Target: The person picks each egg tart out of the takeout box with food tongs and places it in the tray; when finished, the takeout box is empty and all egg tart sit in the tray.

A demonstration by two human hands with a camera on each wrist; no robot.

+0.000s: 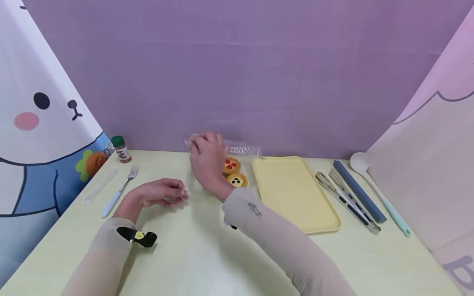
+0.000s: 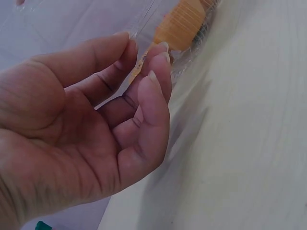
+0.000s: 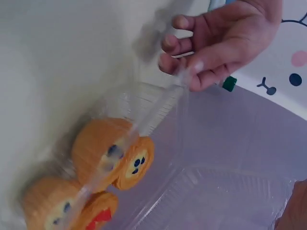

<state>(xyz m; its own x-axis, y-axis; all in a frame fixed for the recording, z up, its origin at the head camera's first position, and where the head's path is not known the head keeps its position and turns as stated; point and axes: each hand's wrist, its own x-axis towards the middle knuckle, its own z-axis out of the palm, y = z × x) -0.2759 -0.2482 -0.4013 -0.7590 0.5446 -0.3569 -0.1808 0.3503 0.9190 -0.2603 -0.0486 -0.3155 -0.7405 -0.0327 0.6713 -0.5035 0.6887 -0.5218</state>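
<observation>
On the near desk (image 1: 207,255): two sleeved forearms reach in; a black strap with a yellow dot sits on the left sleeve.
Left hand (image 1: 160,193): resting low on the desk, fingertips pinching the near corner of the clear plastic pastry box (image 1: 222,164); the left wrist view shows thumb and fingers closed on a thin clear edge.
Right hand (image 1: 207,161): further in, fingers curled over the raised clear lid (image 1: 240,149), gripping its upper rim.
Box position: mid-desk, just left of the yellow tray (image 1: 292,193), close to the purple backdrop.
Contents: small orange tarts (image 1: 232,172), one with red topping and others with dark spots; the right wrist view shows them crowded at one end of the box.
Risk, tilt: judged likely that a hard pull on the lid lifts the light base, so the tarts slide or tip out.
Risk, grip: the left pinch holds only a thin slippery edge; if it slips, the box may spring shut or skid.
Risk, crush: thin plastic may buckle onto the toppings under the right hand.
Left side: fork (image 1: 120,190), clear wrapper beside it, spice jar (image 1: 120,149) further back.
Right side: tongs (image 1: 346,201), blue bar, spoon (image 1: 377,189).
</observation>
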